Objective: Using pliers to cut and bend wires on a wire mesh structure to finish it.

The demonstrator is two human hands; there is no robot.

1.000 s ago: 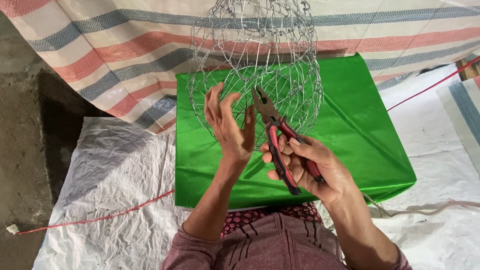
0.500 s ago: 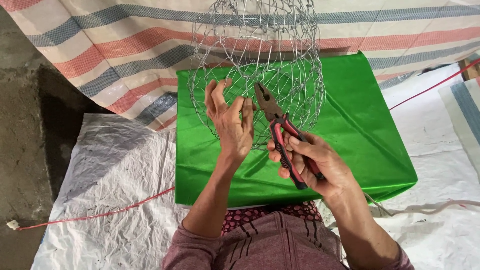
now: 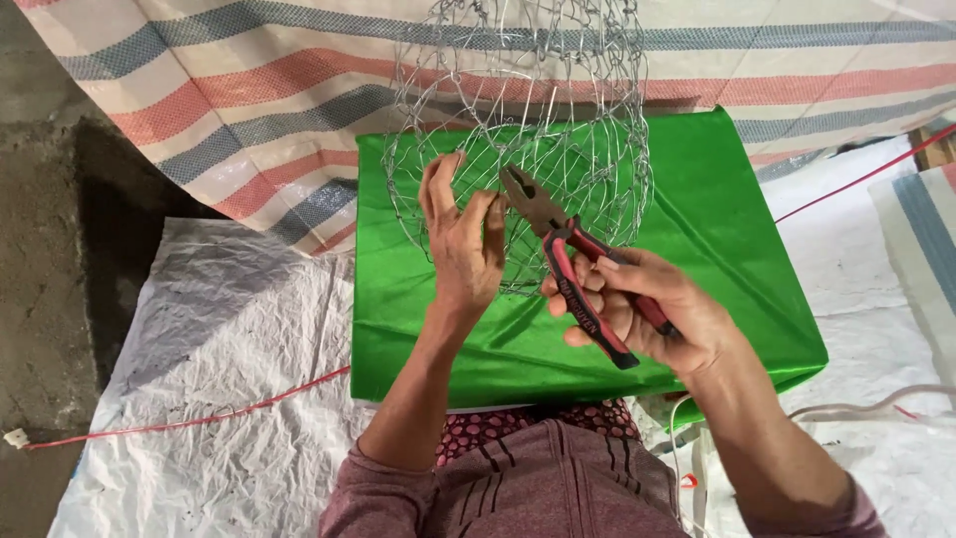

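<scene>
Everything here is placed against the green cloth [image 3: 697, 249], a bright satin-like sheet spread over a flat raised surface in the middle of the view.

Left of the green cloth lies a crinkled white woven sheet [image 3: 219, 339] on the floor, with a thin red cord [image 3: 179, 423] running across it toward the cloth's lower left corner. Beyond the cloth's far edge hangs a striped tarpaulin [image 3: 249, 90] in red, blue and cream bands.

Over the cloth's left-centre part the left hand [image 3: 461, 244] is raised, fingers spread and slightly bent, their tips touching the near wall of the wire mesh basket [image 3: 558, 110]. Whether they pinch a strand cannot be told. The basket is a rounded cage of twisted silvery wire; it stands above the cloth's far middle and reaches up past the top of the view.

Just right of that, above the cloth's centre, the right hand [image 3: 647, 314] is wrapped around the red-and-black handles of a pair of pliers [image 3: 568, 254]. The pliers' nose points up-left at the mesh beside the left fingers, the jaws slightly parted.
</scene>
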